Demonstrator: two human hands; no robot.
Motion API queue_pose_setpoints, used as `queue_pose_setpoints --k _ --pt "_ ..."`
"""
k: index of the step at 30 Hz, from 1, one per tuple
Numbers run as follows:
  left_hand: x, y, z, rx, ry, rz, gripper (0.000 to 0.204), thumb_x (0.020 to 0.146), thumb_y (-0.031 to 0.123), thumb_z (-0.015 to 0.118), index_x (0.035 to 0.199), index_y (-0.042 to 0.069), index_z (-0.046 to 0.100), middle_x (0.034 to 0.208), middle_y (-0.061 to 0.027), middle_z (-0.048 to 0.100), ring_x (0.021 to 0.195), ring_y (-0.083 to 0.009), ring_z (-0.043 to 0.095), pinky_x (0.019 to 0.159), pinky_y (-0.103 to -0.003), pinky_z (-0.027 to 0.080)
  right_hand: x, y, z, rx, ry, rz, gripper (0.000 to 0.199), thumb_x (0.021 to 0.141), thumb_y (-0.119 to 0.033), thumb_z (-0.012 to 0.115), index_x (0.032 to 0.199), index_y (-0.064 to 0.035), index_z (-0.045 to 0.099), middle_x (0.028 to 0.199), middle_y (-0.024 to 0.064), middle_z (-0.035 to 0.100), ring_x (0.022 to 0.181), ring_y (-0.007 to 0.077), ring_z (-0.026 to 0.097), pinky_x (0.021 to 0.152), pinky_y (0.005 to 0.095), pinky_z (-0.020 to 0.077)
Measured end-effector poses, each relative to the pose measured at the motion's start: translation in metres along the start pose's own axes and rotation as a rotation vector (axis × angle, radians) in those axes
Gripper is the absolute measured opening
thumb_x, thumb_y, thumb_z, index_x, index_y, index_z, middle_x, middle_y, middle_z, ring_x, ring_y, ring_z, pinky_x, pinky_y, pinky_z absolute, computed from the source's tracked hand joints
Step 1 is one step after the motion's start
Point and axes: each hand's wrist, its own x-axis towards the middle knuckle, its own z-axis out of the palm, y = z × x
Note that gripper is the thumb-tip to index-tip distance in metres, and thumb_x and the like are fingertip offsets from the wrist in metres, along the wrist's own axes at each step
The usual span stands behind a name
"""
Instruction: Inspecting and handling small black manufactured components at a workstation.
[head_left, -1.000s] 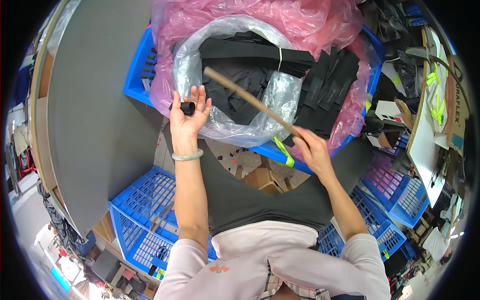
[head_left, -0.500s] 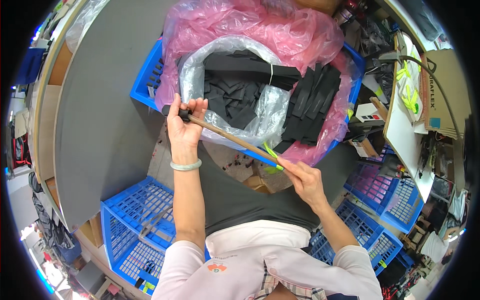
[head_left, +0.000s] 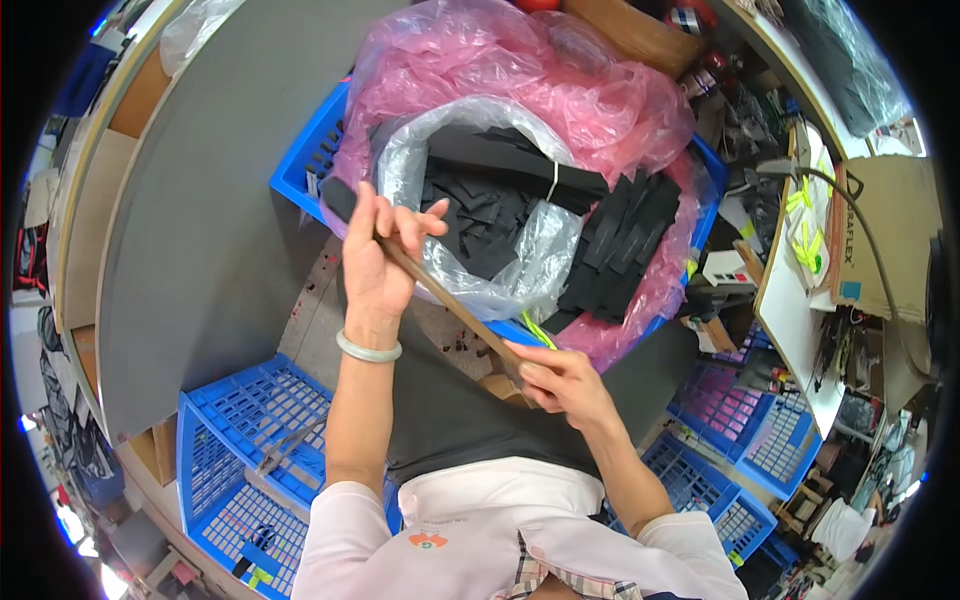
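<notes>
A slim brown rod (head_left: 455,300) slants between my hands, over my lap. My left hand (head_left: 378,275), palm up with a pale bangle at the wrist, is closed around the rod's far left end, its outer fingers partly lifted. A black piece (head_left: 338,198), fabric-like, sticks out past those fingers; how it joins the rod is hidden. Closed on the rod's near right end is my right hand (head_left: 565,385). Just beyond, a clear plastic bag (head_left: 405,165) holds short black strips (head_left: 485,220), with a tied bundle of longer strips (head_left: 500,165) across it.
The bag and more loose black strips (head_left: 625,235) lie on pink plastic (head_left: 430,60) in a blue crate (head_left: 300,165). A grey tabletop (head_left: 200,220) stands left. Blue baskets (head_left: 225,440) flank my legs. To the right are a cluttered white board (head_left: 790,300) and a cardboard box (head_left: 885,230).
The rod's right end and my right hand have come nearer my body and leftward, so the rod slants more steeply. More of the black piece shows beyond my left fingers. The view has shifted slightly.
</notes>
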Motion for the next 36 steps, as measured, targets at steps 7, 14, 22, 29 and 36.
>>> queue_pose_setpoints --k 7,14,22,29,36 --pt "-0.006 -0.007 -0.008 0.08 0.103 0.116 0.046 0.097 0.027 0.039 0.052 0.014 0.036 0.045 -0.0094 0.05 0.076 -0.0353 0.066 0.104 -0.044 0.03 0.025 -0.001 0.026 -0.275 0.164 -0.344 0.029 0.086 -0.007 0.061 0.115 -0.0091 0.063 0.072 -0.0031 0.055 0.054 0.0023 0.042 0.047 0.0168 0.0323" --pt "-0.017 0.028 0.0 0.14 0.115 0.214 0.047 0.097 0.028 0.039 0.054 0.01 0.042 0.05 -0.0127 0.054 0.075 -0.0342 0.065 0.101 -0.045 0.033 0.004 0.011 0.03 -0.144 0.122 -0.196 0.031 0.087 -0.007 0.059 0.117 -0.0022 0.06 0.069 -0.0018 0.052 0.052 0.0042 0.043 0.041 0.0177 0.0264" --pt "-0.06 -0.008 0.019 0.164 0.002 -0.095 0.03 0.091 0.024 0.053 0.068 0.004 0.053 0.069 -0.0156 0.065 0.087 -0.0288 0.065 0.093 -0.038 0.04 0.037 -0.035 0.076 -0.038 0.092 -0.219 0.031 0.088 -0.008 0.059 0.12 -0.0054 0.059 0.064 -0.0032 0.049 0.051 0.0037 0.041 0.042 0.0183 0.0271" --pt "-0.044 0.04 0.008 0.055 -0.081 -0.014 0.031 0.09 0.02 0.049 0.062 0.005 0.05 0.077 -0.0234 0.065 0.087 -0.0349 0.065 0.095 -0.039 0.037 -0.004 -0.027 0.024 -0.756 0.121 -0.643 0.034 0.084 0.0 0.06 0.118 -0.0066 0.061 0.076 0.0021 0.063 0.055 0.0038 0.047 0.049 0.0189 0.038" --pt "-0.051 0.013 0.015 0.121 -0.132 -0.108 0.032 0.092 0.022 0.042 0.078 0.001 0.06 0.092 -0.0165 0.066 0.093 -0.0301 0.063 0.091 -0.037 0.041 0.02 -0.023 0.056 -0.417 0.156 -0.517 0.032 0.087 -0.002 0.058 0.118 -0.006 0.061 0.076 -0.0005 0.059 0.056 0.0043 0.046 0.05 0.0186 0.0365"
